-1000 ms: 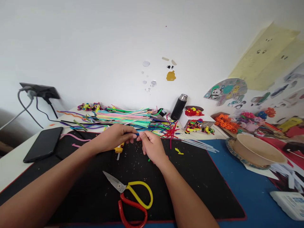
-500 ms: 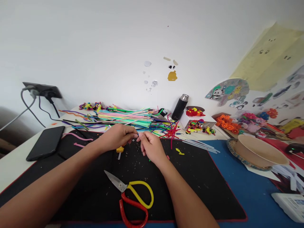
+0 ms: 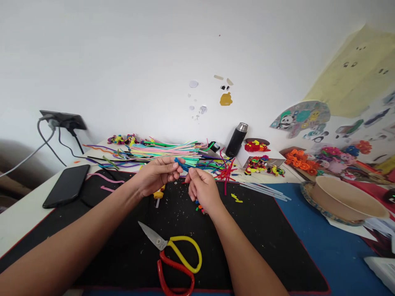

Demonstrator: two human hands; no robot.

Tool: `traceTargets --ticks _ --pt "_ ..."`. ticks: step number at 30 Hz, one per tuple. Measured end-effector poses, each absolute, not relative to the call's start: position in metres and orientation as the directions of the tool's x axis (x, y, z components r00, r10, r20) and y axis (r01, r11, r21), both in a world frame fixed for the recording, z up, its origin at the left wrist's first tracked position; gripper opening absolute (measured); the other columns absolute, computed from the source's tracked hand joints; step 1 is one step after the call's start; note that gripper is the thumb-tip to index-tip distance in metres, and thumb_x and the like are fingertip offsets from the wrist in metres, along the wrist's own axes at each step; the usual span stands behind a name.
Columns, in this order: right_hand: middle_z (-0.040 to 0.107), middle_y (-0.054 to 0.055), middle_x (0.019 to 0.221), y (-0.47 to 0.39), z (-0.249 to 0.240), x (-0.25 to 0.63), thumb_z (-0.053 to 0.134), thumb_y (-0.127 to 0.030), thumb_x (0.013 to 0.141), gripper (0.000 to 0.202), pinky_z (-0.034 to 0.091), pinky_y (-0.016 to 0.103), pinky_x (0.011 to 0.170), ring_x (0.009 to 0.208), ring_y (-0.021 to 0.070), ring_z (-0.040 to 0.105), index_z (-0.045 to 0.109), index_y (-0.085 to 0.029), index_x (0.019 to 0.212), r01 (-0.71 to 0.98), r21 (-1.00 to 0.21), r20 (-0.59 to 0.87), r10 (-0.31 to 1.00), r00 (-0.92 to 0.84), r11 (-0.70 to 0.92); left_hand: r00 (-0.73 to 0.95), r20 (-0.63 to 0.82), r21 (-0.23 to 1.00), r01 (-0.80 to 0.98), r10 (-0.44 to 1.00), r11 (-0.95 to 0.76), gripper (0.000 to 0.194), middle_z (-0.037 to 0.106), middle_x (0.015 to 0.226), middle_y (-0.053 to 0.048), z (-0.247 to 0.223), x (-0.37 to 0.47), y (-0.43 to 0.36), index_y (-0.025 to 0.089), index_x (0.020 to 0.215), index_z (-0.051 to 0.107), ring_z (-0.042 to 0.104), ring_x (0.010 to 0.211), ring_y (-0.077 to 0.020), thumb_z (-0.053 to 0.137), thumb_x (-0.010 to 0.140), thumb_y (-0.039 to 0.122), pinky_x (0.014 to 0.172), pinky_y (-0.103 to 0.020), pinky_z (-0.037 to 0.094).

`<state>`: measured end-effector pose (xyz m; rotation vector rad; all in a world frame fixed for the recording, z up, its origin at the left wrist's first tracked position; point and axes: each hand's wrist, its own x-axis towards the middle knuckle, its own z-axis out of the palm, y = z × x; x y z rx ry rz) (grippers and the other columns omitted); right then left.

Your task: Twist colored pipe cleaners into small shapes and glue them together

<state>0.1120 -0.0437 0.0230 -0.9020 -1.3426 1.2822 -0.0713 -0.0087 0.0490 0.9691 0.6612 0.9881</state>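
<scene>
Between my two hands is a short blue pipe cleaner (image 3: 182,164). My left hand (image 3: 159,174) pinches its left end between thumb and fingers. My right hand (image 3: 203,188) grips the other end with its thumb and forefinger. Beneath my left hand lies a small yellow piece (image 3: 158,194) with a pale strip sticking out of it. Small coloured bits (image 3: 201,209) are partly hidden by my right hand. Closer to me, scissors (image 3: 165,246) with one yellow and one red handle rest on the black mat (image 3: 256,242).
Behind my hands lies a pile of pipe cleaners (image 3: 163,151). A black thermos (image 3: 237,139) stands at the wall. The phone (image 3: 66,186) is on the left. Glue sticks (image 3: 263,191), yellow cut pieces (image 3: 236,198) and a beige bowl (image 3: 348,199) are on the right.
The blue pipe cleaner now shows plainly between my hands, where before it was almost hidden. My hands have drawn slightly apart, and my left fingers have turned upward. The view has shifted slightly.
</scene>
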Motion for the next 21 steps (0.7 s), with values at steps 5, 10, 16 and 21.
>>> traceTargets --ticks 5,10,16,21 --pt "0.037 -0.011 0.038 -0.043 0.024 0.112 0.059 -0.064 0.093 0.048 0.031 0.021 0.036 0.029 0.0089 0.04 0.056 -0.021 0.072 -0.15 -0.981 0.154 0.97 -0.19 0.127 0.379 -0.059 0.909 -0.361 0.924 0.206 0.036 0.075 0.074 -0.007 0.038 -0.063 -0.007 0.011 0.082 0.076 0.064 0.058 -0.0101 0.096 0.065 0.037 0.052 -0.017 0.049" --pt "0.038 -0.011 0.038 -0.043 0.023 0.111 0.059 -0.064 0.092 0.048 0.031 0.021 0.035 0.028 0.009 0.04 0.055 -0.021 0.072 -0.141 -0.982 0.15 0.97 -0.192 0.124 0.359 -0.003 0.923 -0.358 0.934 0.14 0.034 0.075 0.075 -0.007 0.035 -0.059 -0.01 0.011 0.082 0.077 0.063 0.06 -0.0107 0.094 0.067 0.037 0.054 -0.019 0.048" --pt "0.045 -0.009 0.041 -0.043 0.019 0.112 0.056 -0.062 0.095 0.047 0.031 0.02 0.037 0.032 0.0085 0.043 0.06 -0.019 0.077 -0.086 -0.988 0.15 0.957 -0.247 0.132 0.324 0.018 0.931 -0.35 0.946 0.102 0.037 0.072 0.067 -0.005 0.038 -0.058 -0.011 0.012 0.071 0.074 0.063 0.057 -0.011 0.096 0.063 0.04 0.054 -0.02 0.049" --pt "0.053 -0.007 0.048 -0.045 0.021 0.112 0.057 -0.058 0.095 0.041 0.029 0.019 0.036 0.033 0.008 0.045 0.062 -0.019 0.084 -0.048 -0.99 0.138 0.962 -0.237 0.13 0.284 0.027 0.942 -0.329 0.958 0.071 0.033 0.072 0.067 -0.005 0.04 -0.059 -0.009 0.012 0.07 0.073 0.063 0.058 -0.0116 0.094 0.066 0.038 0.053 -0.02 0.049"
